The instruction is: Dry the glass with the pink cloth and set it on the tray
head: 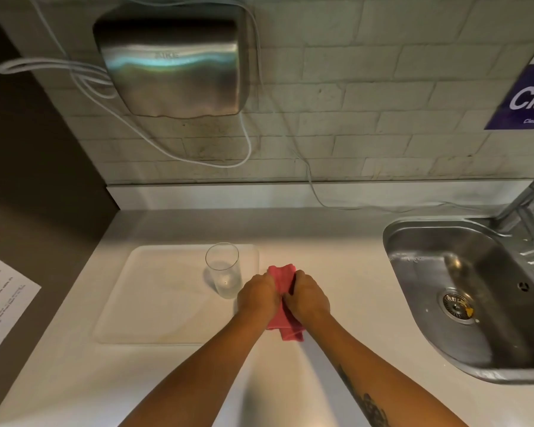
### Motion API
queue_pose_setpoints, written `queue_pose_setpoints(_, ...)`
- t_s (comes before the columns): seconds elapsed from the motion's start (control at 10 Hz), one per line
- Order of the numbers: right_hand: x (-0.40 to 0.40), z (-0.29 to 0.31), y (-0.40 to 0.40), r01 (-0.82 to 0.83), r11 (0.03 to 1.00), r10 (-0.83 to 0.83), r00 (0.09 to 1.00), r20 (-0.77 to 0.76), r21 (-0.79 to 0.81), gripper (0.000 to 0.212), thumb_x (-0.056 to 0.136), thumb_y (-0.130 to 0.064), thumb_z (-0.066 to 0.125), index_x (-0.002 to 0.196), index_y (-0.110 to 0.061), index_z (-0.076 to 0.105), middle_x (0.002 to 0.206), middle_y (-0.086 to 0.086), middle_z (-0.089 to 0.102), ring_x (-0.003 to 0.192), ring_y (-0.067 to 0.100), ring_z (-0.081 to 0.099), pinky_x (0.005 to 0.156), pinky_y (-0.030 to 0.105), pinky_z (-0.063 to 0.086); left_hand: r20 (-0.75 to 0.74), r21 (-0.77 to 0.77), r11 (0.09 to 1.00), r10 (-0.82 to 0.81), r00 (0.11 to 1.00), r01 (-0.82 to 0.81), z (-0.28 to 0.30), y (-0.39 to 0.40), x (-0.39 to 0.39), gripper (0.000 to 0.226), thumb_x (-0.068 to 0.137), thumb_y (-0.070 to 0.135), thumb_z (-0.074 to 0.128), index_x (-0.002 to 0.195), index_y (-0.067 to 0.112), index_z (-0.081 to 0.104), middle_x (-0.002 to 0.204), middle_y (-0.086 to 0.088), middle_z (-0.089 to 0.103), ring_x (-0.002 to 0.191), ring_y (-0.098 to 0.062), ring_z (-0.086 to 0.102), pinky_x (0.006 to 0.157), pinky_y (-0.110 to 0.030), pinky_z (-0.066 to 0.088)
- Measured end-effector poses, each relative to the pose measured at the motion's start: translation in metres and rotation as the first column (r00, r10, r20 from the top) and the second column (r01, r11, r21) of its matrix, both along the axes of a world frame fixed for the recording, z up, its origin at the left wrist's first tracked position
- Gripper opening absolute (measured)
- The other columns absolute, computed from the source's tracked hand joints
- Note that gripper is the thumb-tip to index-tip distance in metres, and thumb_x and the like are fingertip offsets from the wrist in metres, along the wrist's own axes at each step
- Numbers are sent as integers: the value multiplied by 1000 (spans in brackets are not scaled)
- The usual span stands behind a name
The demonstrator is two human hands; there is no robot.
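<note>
Both hands sit low in the centre of the frame, side by side and knuckles up, bunching the cloth (pixel 282 282) between them. The left hand (pixel 257 295) has its grip clenched on the cloth's left side; the right hand (pixel 309 295) has its grip clenched on the right. The cloth is pink and soft, crumpled at the top, with a folded tail hanging out below the wrists.

Just left of the left hand stands the glass (pixel 223 271), upright, clear, a plain straight cylinder, empty. It stands on the right edge of the tray (pixel 154 291), close to its upper right corner. The tray is pale, flat, square with rounded corners and a low rim, and most of its surface is bare.

The counter (pixel 336 272) is smooth and white, open between the hands and the sink (pixel 420 272) at right. The sink is brushed steel with a round drain. On the tiled wall at upper left hangs a steel dryer (pixel 170 63) with looping white cables. A printed sheet (pixel 0 300) lies at far left.
</note>
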State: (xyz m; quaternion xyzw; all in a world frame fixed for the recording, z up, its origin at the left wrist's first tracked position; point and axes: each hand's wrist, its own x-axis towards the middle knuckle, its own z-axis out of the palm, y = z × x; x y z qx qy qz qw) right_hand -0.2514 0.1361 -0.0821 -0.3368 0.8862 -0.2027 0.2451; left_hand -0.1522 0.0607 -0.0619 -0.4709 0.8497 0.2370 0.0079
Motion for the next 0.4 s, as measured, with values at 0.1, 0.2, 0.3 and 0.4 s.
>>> queue_pose_setpoints(0.1,2,0,0,-9,999,13,996,-86,54,29,104,-31,59,126,-12,57,121,6,69,104,30,73,72,38,54,-1,-27,1000,1,1000,-1,-1,1,0,21,106,24,56,118,9,64,113,-11,73,99,-32,74,85,-37,61)
queue_pose_setpoints(0.2,5,8,0,-30,992,51,984,-172,119,35,107,-33,57,134,-12,52,128,8,65,112,31,71,77,40,57,18,-44,999,-11,1000,11,7,4,2,26,107,23,55,127,8,60,119,-13,70,105,-34,72,89,-41,61)
queue_pose_setpoints(0.3,9,20,1,-46,985,80,974,-210,166,40,107,-35,58,138,-12,50,132,9,63,117,32,69,92,44,63,-8,-16,1000,1,1000,-1,18,8,6,28,108,24,51,128,9,61,122,-13,71,108,-35,71,94,-43,60)
queue_pose_setpoints(0.4,15,42,-1,-37,986,75,969,-235,160,38,107,-35,59,137,-12,51,134,10,62,121,33,67,95,46,61,2,-145,986,-82,997,81,37,12,12,26,107,30,53,122,12,64,118,-10,72,102,-32,74,81,-38,60)
